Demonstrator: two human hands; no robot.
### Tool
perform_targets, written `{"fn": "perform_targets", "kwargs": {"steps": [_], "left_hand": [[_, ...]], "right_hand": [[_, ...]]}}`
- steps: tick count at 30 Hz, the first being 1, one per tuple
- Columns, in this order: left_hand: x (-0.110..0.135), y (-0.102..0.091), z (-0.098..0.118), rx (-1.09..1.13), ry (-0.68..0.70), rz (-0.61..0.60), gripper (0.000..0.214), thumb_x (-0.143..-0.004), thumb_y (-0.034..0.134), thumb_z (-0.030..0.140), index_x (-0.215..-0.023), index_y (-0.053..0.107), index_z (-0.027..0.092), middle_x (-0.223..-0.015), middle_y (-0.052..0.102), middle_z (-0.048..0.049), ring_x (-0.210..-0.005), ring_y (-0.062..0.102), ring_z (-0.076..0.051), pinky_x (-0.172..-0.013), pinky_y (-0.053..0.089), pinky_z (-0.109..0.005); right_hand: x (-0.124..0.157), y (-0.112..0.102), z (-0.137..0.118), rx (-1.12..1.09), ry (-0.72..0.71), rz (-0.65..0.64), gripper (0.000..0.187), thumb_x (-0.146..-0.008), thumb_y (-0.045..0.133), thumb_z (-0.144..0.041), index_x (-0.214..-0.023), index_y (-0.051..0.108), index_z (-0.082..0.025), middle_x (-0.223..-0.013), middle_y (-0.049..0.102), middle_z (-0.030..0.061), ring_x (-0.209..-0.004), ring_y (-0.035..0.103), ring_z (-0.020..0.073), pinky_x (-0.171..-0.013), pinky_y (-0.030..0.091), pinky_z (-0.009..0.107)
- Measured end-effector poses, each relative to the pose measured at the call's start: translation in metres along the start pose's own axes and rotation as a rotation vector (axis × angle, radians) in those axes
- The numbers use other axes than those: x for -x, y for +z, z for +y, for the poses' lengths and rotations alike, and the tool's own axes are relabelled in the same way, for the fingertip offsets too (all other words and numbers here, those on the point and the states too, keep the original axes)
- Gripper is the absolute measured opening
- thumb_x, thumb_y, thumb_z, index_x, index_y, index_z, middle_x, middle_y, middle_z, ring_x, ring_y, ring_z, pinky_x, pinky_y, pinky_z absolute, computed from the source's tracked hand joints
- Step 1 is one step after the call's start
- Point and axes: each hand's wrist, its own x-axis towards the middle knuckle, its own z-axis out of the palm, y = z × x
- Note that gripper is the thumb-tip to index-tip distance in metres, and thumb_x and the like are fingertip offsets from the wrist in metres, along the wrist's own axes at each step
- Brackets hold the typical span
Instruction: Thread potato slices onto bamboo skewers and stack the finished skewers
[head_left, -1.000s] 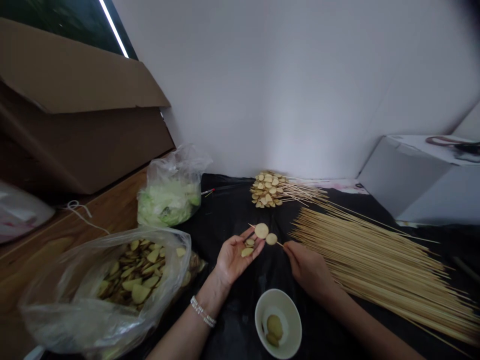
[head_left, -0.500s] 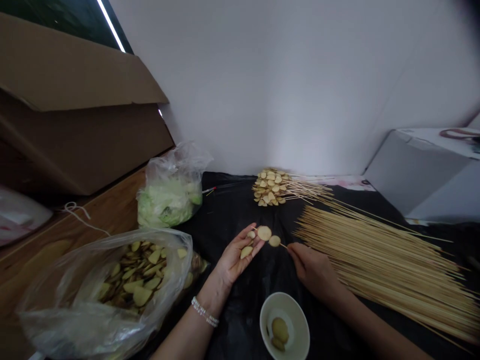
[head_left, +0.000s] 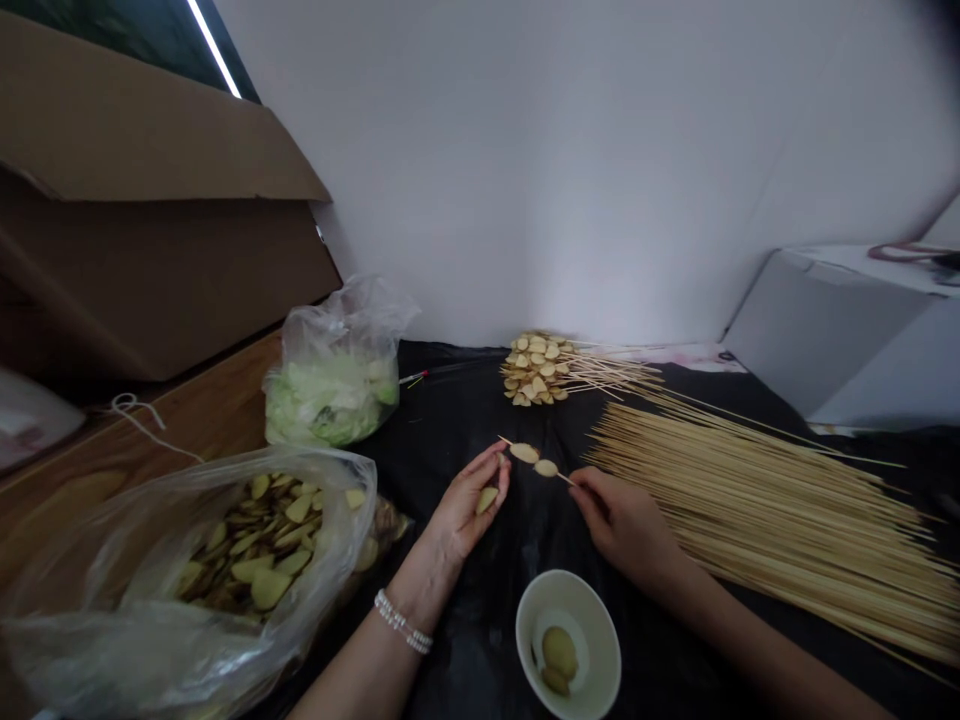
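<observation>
Yellowish slices (head_left: 524, 453), two on a skewer (head_left: 565, 479), hung above the black sheet (head_left: 442, 425), the skewer pinched in the closed fingers (head_left: 592, 480) of the right hand (head_left: 626, 520), while the half-curled left hand (head_left: 461, 507) cupped a loose slice (head_left: 487, 499).

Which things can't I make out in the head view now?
All in the head view:
- Loose slices in the left hand: partly covered by it, so their number is unclear.
- Skewer: rear part hidden by the right hand.
- Contents deeper in the near bag: covered by the top slices.
- Dark item on the white box: cut off by the right edge.
</observation>
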Motion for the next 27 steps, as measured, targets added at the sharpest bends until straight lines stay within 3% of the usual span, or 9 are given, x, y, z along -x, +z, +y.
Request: {"fn": "perform_targets", "kwargs": {"steps": [7, 15, 27], "left_hand": [[-0.0007, -0.0034, 0.0065, 0.100, -0.017, -0.014, 0.015, -0.080, 0.060, 0.006, -0.091, 0.067, 0.013, -0.090, 0.067, -0.0064, -0.070, 0.064, -0.009, -0.054, 0.053, -0.012], [0.0005, -0.0016, 0.0103, 0.228, -0.051, -0.038, 0.013, -0.082, 0.058, 0.008, -0.090, 0.067, 0.012, -0.086, 0.065, -0.0059, -0.065, 0.061, -0.005, -0.053, 0.050, -0.009], [-0.0010, -0.0015, 0.0098, 0.180, 0.001, -0.012, 0.016, -0.082, 0.056, 0.004, -0.091, 0.067, 0.010, -0.089, 0.065, -0.0092, -0.066, 0.062, -0.007, -0.052, 0.052, -0.011]], "right_hand": [[-0.0008, -0.0052, -0.0009, 0.006, -0.074, 0.026, 0.028, -0.093, 0.035, -0.025, -0.093, 0.063, -0.023, -0.089, 0.068, 0.0034, -0.078, 0.062, 0.0155, -0.071, 0.044, 0.026], [0.0030, -0.0041, 0.0015, 0.168, -0.107, 0.047, 0.031, -0.095, 0.036, -0.028, -0.101, 0.066, -0.022, -0.082, 0.066, 0.0047, -0.075, 0.061, 0.0156, -0.071, 0.044, 0.026], [0.0035, -0.0046, 0.0038, 0.260, -0.149, 0.044, 0.032, -0.094, 0.036, -0.026, -0.105, 0.066, -0.022, -0.084, 0.066, 0.0046, -0.074, 0.061, 0.0145, -0.068, 0.044, 0.025]]}}
